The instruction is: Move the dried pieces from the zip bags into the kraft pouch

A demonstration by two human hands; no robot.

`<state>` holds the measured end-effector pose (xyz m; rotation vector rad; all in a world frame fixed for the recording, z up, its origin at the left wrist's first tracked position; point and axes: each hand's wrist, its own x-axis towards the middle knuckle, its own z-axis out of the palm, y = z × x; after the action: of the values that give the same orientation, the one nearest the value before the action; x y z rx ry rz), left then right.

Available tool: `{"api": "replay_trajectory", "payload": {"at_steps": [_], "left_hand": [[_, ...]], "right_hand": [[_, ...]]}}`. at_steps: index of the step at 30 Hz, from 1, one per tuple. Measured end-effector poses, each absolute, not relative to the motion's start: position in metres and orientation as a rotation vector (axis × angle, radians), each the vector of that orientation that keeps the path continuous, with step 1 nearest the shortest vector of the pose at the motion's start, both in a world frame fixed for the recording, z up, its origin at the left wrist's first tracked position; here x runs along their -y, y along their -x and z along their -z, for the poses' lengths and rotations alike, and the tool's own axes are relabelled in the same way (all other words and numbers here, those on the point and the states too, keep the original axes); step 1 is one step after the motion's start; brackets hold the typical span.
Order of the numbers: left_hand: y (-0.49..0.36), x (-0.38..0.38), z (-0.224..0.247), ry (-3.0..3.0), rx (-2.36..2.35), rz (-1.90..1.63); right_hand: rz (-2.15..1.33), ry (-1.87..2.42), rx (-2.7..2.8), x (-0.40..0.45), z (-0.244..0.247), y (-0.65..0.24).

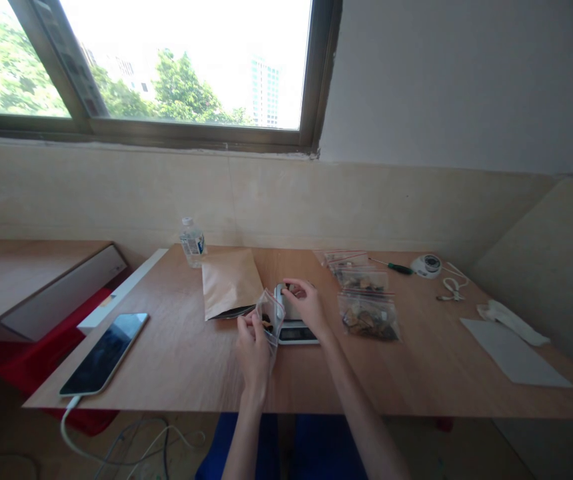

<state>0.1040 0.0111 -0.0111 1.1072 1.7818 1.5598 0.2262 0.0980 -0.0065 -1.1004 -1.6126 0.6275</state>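
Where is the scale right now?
In the head view, the scale lies on the table below the picture's centre, partly hidden by the right hand, with the brown pouch to its left and filled clear bags to its right.

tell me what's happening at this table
A person's left hand holds a clear zip bag with dark pieces inside. The right hand is over what looks like a small scale; whether it holds a piece is too small to tell. More filled bags lie to the right, and a brown paper pouch to the left.
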Motion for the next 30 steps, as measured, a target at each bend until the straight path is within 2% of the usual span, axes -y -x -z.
{"api": "replay_trajectory", "payload": {"at_steps": [6, 13, 20, 30], "left_hand": [[-0.106, -0.01, 0.006, -1.114, -1.799, -1.611], [-0.102, -0.009, 0.007, -1.116, -1.848, -1.578], [-0.102, -0.01, 0.009, -1.118, -1.822, -1.579], [-0.1, -0.011, 0.009, -1.109, -1.832, -1.594]], "right_hand": [[-0.761, 0.98, 1.728, -0.078, -0.024, -0.205], [-0.179, 1.352, 1.681, -0.123, 0.031, -0.214], [0.046, 1.62, 1.773, -0.14, 0.061, -0.2], [-0.105, 1.556, 1.844, -0.138, 0.067, -0.217]]}}
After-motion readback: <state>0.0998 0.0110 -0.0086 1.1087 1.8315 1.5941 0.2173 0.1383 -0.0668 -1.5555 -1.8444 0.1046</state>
